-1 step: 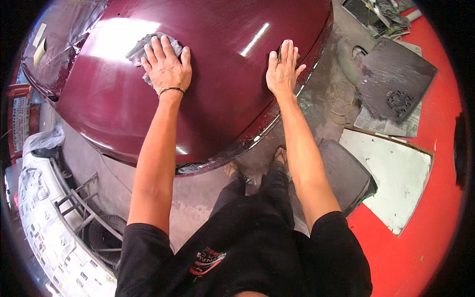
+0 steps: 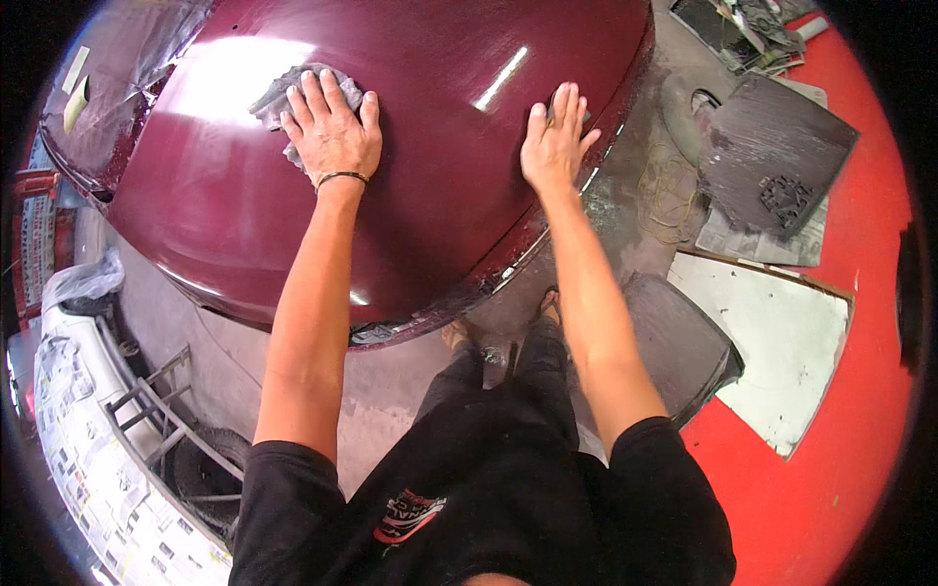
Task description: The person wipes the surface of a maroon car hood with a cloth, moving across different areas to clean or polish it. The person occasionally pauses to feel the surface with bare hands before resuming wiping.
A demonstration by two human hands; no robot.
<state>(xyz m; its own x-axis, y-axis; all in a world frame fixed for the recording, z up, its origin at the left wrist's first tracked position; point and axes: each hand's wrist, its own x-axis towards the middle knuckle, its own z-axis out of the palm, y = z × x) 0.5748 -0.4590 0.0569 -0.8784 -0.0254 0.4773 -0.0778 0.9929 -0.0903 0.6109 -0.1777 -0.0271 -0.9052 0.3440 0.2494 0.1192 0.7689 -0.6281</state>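
A glossy maroon car hood curves across the upper part of the head view. My left hand lies flat with spread fingers on a crumpled grey cloth, pressing it against the paint. Over to the right, near the hood's edge, my right hand presses down with its middle fingers together. Its thumb and little finger stick out around a small grey pad, mostly hidden under the fingers. Both arms are stretched forward.
Dark plastic-looking panels and a white panel lie to the right, partly on a red floor. At left are a newspaper-covered car part, a metal stand and a tyre. My feet stand close to the hood's near edge.
My right hand has shifted slightly left and down on the hood. The left hand and cloth have barely moved.
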